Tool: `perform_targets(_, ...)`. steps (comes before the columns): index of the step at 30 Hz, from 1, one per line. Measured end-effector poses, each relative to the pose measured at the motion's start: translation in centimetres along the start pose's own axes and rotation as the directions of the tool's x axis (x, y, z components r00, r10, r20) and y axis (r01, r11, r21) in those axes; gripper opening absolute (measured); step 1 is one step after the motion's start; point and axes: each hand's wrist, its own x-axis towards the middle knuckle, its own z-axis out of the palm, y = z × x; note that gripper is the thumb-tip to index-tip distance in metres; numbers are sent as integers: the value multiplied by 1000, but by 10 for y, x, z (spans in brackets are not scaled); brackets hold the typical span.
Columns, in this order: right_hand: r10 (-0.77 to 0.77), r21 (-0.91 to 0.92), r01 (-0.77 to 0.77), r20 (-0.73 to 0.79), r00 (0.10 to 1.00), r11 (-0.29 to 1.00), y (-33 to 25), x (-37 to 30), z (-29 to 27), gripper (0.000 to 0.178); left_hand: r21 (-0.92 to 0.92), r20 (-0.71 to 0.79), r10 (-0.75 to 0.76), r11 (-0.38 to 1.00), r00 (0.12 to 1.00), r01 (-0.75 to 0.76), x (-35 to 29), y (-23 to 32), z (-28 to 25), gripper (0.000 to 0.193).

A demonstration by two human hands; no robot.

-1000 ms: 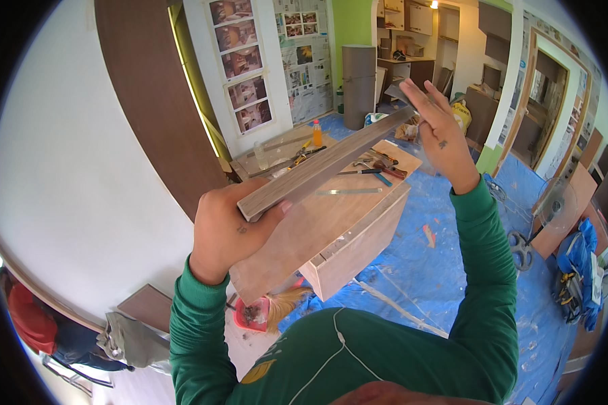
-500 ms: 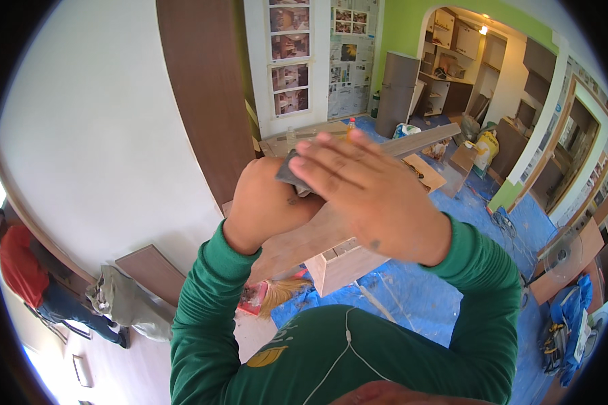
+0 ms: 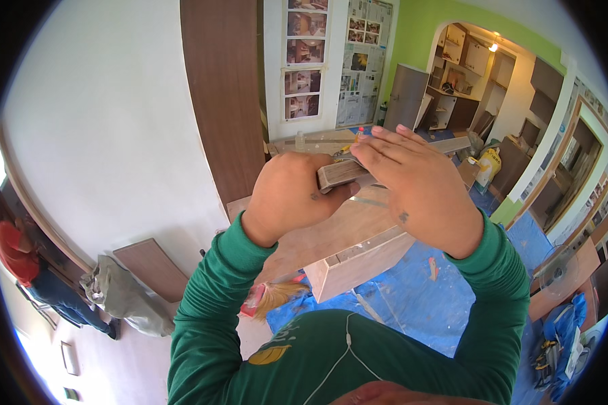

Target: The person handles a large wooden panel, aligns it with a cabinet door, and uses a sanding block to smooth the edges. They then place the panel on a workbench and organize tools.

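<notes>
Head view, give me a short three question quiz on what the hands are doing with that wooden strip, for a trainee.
1. True or false: both hands grip the wooden strip.
2. What colour is the sheet covering the floor?
A) blue B) red C) white
3. Fill in: below the hands lies an unfinished wooden ____.

Key:
1. True: the left hand holds its near end and the right hand clasps it from the other side.
2. A
3. cabinet panel
</notes>
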Motion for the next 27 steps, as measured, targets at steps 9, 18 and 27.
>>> perform_targets(9,-26,58,27,-11,1000,998,-12,9,-2,70,90,28,-38,995,999,36,-4,-8,-5,28)
perform_targets(18,-95,138,102,-59,994,985,-25,17,0,70,16,-103,101,995,990,-100,-3,-13,1,33)
perform_targets(27,15,97,-8,-72,997,995,-8,3,10,69,4,-21,30,1000,999,-30,3,-2,-5,31)
